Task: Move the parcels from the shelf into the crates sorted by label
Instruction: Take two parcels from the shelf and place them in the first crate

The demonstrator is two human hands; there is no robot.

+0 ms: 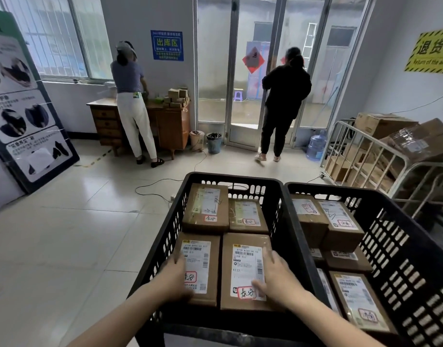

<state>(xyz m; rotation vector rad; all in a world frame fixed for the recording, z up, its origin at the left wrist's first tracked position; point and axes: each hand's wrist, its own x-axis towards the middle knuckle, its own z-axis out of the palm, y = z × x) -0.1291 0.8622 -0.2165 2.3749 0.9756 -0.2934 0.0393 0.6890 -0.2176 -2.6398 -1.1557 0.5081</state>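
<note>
The left hand (174,276), blurred, lies on the left parcel (203,256), grip unclear; the right hand (275,274) rests flat on the right parcel (245,259) in a crate (235,177).

Bright, even daylight thru glass doors (253,71) + barred window (52,38); soft glare on floor tiles (90,191). Shadows weak. Wide-angle bend at edges. Left hand (175,274) slightly motion-blurred, far bg soft.

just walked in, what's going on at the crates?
A person has both hands in the left crate. The left hand rests on the near-left parcel and the right hand on the near-right parcel, fingers laid fairly flat. Two far parcels lie behind them. The right crate beside it already holds several parcels too.
</note>
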